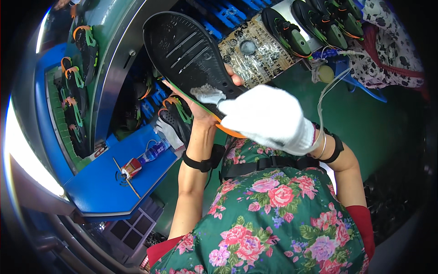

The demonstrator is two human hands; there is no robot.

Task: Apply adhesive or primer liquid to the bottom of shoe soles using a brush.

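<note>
My bare left hand [203, 113] holds a large black shoe sole [185, 48] from below. Its thumb or finger tip shows at the sole's right edge, and the other fingers are hidden under it. The sole has raised ribs on its toe half and an orange edge at the heel. In a white glove, my right hand [267, 114] is closed around a brush, its handle mostly hidden. The brush's pale, matted bristles [207, 94] rest on the sole's inner face near the middle.
Shoes [73, 91] stand on a green conveyor at left. A blue shelf [105, 192] carries a bottle [154, 151] and a red-and-white object [131, 168]. Ahead are a tape-covered board [269, 59] with a round opening and several shoes [319, 25]. A clear hose [325, 93] hangs beside my right wrist. Another person's patterned clothing [392, 50] shows at right.
</note>
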